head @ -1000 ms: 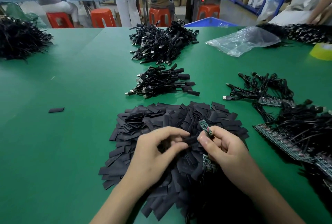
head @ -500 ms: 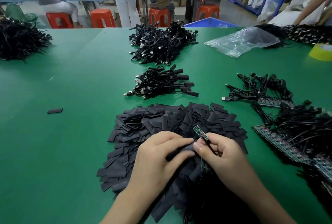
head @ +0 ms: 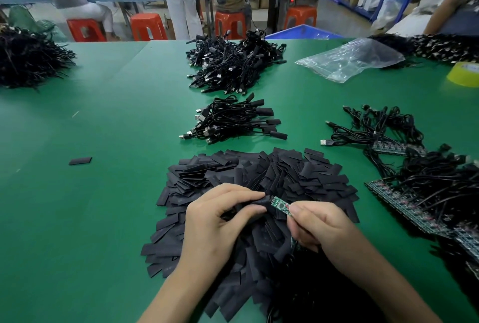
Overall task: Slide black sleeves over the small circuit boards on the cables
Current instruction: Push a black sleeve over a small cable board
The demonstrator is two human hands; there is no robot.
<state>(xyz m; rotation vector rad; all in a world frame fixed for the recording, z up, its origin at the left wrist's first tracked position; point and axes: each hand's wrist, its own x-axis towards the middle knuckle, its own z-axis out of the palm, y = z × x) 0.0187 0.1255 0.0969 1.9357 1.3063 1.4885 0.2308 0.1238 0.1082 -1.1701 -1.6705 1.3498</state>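
Over a wide heap of flat black sleeves (head: 259, 177), my left hand (head: 217, 224) pinches one black sleeve (head: 256, 204) between thumb and forefinger. My right hand (head: 318, 226) pinches a small green circuit board (head: 281, 206) by its near end. The board's far tip meets the sleeve's open mouth. A second board (head: 294, 243) shows under my right hand, its cable lost in the dark pile below.
Sleeved cables lie in a small bundle (head: 233, 121) and a larger pile (head: 233, 63) behind the heap. Bare boards on cables (head: 414, 190) crowd the right side. One stray sleeve (head: 80, 160) lies left. A plastic bag (head: 350, 59) and yellow tape roll (head: 465, 74) sit far right.
The board has tilted from pointing away to pointing left, and its tip has reached the mouth of the sleeve. My left hand brought the sleeve up to meet it.
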